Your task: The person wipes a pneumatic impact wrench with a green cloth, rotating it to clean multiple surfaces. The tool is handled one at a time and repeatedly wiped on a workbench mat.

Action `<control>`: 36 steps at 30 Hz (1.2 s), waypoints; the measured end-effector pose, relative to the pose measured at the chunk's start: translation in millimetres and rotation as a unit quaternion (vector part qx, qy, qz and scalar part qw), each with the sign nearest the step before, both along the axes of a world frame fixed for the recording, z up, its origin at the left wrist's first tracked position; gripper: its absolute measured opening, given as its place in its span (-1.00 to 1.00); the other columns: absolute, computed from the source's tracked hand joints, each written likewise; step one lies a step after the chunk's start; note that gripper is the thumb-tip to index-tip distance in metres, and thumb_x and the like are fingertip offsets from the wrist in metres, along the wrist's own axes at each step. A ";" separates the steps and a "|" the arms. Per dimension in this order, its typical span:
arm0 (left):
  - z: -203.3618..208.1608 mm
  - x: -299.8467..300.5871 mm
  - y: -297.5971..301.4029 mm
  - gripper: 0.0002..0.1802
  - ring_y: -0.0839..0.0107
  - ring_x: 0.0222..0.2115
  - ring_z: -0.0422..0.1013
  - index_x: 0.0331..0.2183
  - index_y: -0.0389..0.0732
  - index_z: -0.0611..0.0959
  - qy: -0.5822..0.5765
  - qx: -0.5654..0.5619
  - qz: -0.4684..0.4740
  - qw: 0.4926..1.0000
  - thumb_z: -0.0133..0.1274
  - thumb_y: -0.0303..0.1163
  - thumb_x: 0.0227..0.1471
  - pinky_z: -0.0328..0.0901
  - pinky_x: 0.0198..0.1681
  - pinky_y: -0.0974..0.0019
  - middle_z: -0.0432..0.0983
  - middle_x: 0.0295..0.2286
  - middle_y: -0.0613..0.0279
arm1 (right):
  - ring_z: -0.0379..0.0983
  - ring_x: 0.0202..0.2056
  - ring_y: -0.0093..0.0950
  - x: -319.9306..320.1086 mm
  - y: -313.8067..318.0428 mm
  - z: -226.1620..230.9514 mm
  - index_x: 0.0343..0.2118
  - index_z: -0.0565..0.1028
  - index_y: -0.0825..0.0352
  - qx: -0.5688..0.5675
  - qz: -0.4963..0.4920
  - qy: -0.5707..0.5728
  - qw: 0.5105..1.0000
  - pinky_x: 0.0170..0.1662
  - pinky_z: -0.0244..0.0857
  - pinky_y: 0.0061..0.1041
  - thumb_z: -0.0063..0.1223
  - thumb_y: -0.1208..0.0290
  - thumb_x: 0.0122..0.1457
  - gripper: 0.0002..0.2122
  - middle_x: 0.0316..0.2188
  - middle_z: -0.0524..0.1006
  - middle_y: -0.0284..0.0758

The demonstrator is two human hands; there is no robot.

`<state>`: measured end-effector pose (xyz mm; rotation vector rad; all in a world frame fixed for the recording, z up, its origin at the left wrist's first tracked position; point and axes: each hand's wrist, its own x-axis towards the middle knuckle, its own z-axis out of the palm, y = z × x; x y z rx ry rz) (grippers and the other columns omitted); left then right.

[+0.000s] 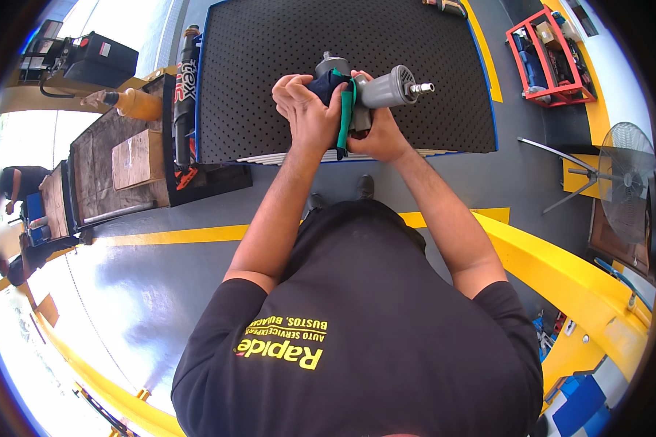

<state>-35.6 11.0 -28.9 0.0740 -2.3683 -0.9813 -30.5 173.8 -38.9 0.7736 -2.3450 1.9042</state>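
Over the black table [262, 44], I hold a grey tool [383, 92] up in front of me. Its thick cylinder points right and ends in a metal air-hose fitting; its exact kind I cannot make out. My right hand [383, 138] is closed around its body below the cylinder. Pressed against the tool's left side is a dark blue and green cloth [345, 120], gripped by my left hand [310, 113] with bent fingers. Part of the tool lies hidden behind the cloth and my fingers. A second rounded grey part with a metal tip shows just above the cloth.
The table top has a perforated surface and a blue edge. To its left stands a wooden bench [98, 167] with a cardboard box [137, 159] and an orange bottle [140, 104]. On the right are a red tool cart [550, 58] and a stand fan [627, 178]. Two people are far left.
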 end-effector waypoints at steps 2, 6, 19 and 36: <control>6.7 -6.0 -0.6 -0.31 -0.01 0.03 0.20 -0.10 -0.17 0.40 0.001 -0.014 0.000 1.000 0.45 -0.05 -0.07 0.09 0.10 -0.11 0.26 -0.08 -0.01 | 0.16 0.35 -0.21 1.0 1.9 3.7 0.43 -0.04 0.36 0.017 -0.006 -0.006 1.000 0.40 0.08 -0.25 0.52 0.30 -0.19 0.14 0.30 0.19 -0.10; 30.7 -53.9 -3.3 -0.45 0.05 -0.16 0.37 -0.33 -0.24 0.55 -0.107 0.064 -0.012 0.992 0.42 0.00 -0.09 0.31 -0.07 0.01 0.42 -0.30 0.05 | 0.19 0.32 -0.26 1.9 -0.5 12.5 0.44 -0.05 0.33 -0.005 0.002 -0.051 0.999 0.38 0.13 -0.27 0.55 0.30 -0.21 0.16 0.27 0.22 -0.14; 27.5 13.9 -5.0 -0.70 0.01 -0.09 0.34 -0.14 -0.10 0.62 -0.087 0.107 -0.138 0.981 0.21 -0.24 0.09 0.30 0.06 0.00 0.42 -0.20 0.05 | 0.17 0.34 -0.28 -1.8 -0.9 6.5 0.43 -0.07 0.36 0.001 0.019 -0.019 1.000 0.39 0.10 -0.27 0.54 0.32 -0.21 0.17 0.30 0.19 -0.18; 33.6 30.1 -1.7 -0.73 0.10 -0.24 0.40 -0.15 -0.20 0.58 -0.101 0.110 -0.222 0.964 0.22 -0.33 0.13 0.33 -0.14 0.08 0.45 -0.27 0.06 | 0.10 0.40 -0.34 -5.4 7.2 -8.1 0.47 -0.14 0.31 -0.034 0.013 -0.036 0.999 0.44 0.00 -0.32 0.56 0.34 -0.12 0.19 0.36 0.15 -0.20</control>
